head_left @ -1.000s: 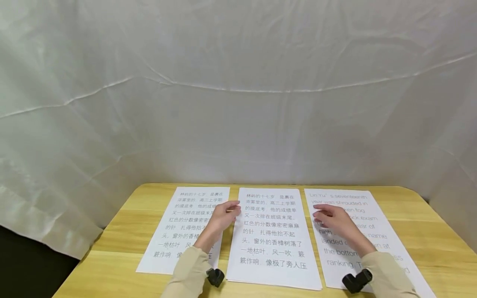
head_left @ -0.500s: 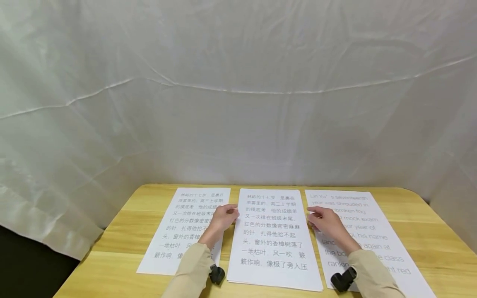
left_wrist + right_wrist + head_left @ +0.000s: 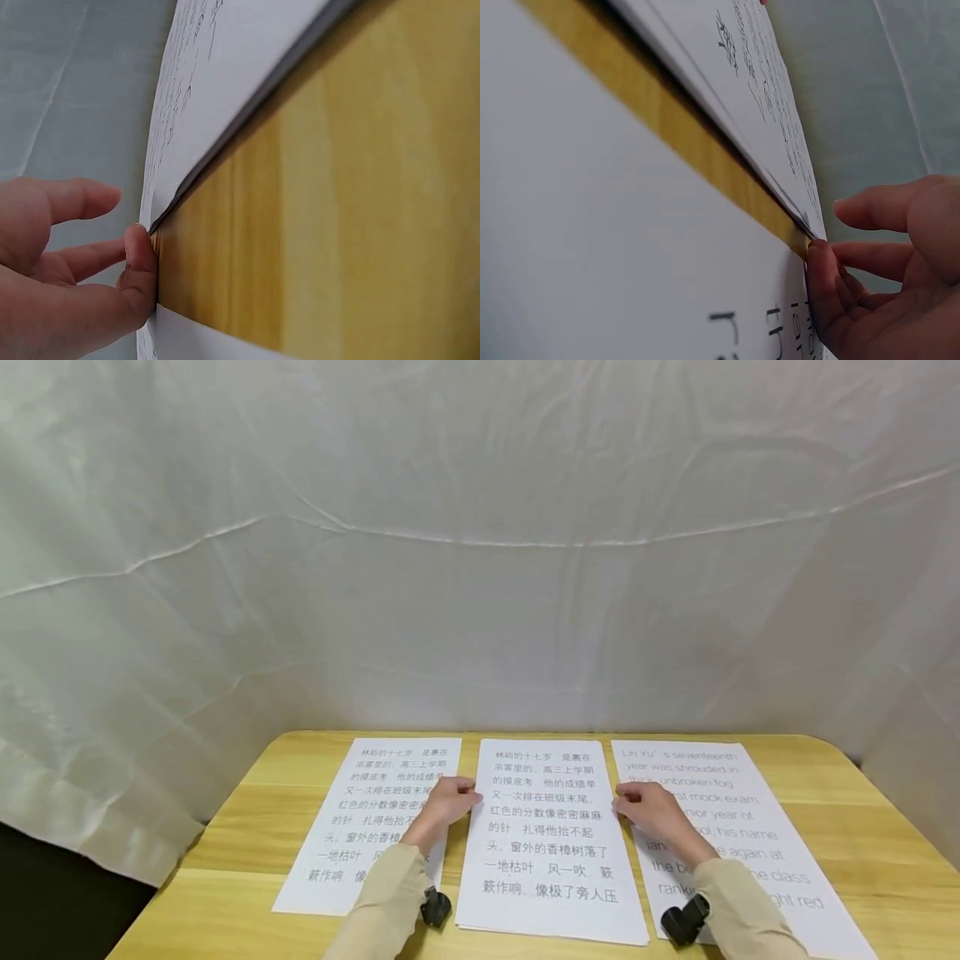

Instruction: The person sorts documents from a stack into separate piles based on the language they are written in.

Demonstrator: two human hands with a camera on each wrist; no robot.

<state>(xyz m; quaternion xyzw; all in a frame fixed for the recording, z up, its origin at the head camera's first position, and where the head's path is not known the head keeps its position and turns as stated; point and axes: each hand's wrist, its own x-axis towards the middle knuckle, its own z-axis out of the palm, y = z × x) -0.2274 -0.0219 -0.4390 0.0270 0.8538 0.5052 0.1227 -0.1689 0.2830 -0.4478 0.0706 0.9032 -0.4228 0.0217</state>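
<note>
A stack of white paper (image 3: 547,852) printed with Chinese text lies in the middle of the table, one hand at each long side. My left hand (image 3: 450,802) is over the gap at its left edge. In the left wrist view the thumb (image 3: 138,251) is right at the stack's edge, the index finger raised apart. My right hand (image 3: 651,810) mirrors this at the right edge; its thumb (image 3: 820,259) meets the stack's side while the index finger stays above. Both hands have loosely bent fingers. The stack lies flat, its layered edge showing in the right wrist view.
On the left lies another sheet of Chinese text (image 3: 345,827), partly under my left forearm. An English-text sheet (image 3: 780,827) lies on the right beneath my right forearm. The wooden table (image 3: 225,877) ends at a pale cloth backdrop (image 3: 480,610).
My right hand has moved left, from above the English sheet to the middle stack's right edge. My left hand has shifted slightly down and left. The papers have stayed put.
</note>
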